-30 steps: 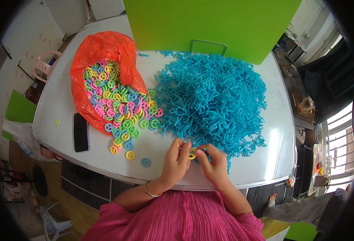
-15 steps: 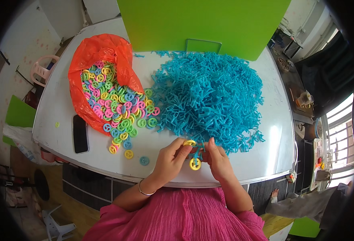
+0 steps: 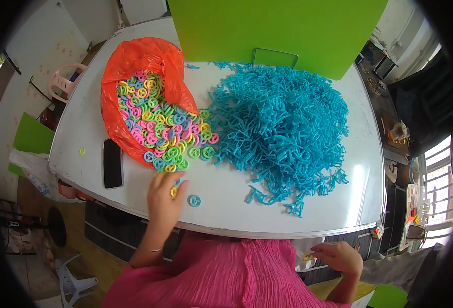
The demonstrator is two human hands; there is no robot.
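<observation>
My left hand (image 3: pixel 166 199) reaches to the loose front end of the small plastic wheels (image 3: pixel 172 154), which are yellow, green, pink and blue. Its thumb stands apart from the fingers, and a yellow wheel (image 3: pixel 174 192) shows between them, seemingly on the table. Just right of that hand lies a single blue wheel (image 3: pixel 195 200). Beyond the table's front edge, low on the right, my right hand (image 3: pixel 342 256) pinches a piece with a yellow wheel (image 3: pixel 307 256) at its fingertips; the rest of that piece is unclear. A big heap of blue forked plastic pieces (image 3: pixel 283 123) covers the table's middle right.
An orange-red plastic bag (image 3: pixel 114 110) lies open around most of the wheels. A black phone (image 3: pixel 113 163) rests left of it. Behind the heap stands a green panel (image 3: pixel 278 31) with a wire handle. Something whitish (image 3: pixel 308 245) shows below the table edge near my right hand.
My hands were together at the front edge, holding a blue piece with yellow wheels. They have parted: the left moved left to the wheels, the right moved down and right off the table.
</observation>
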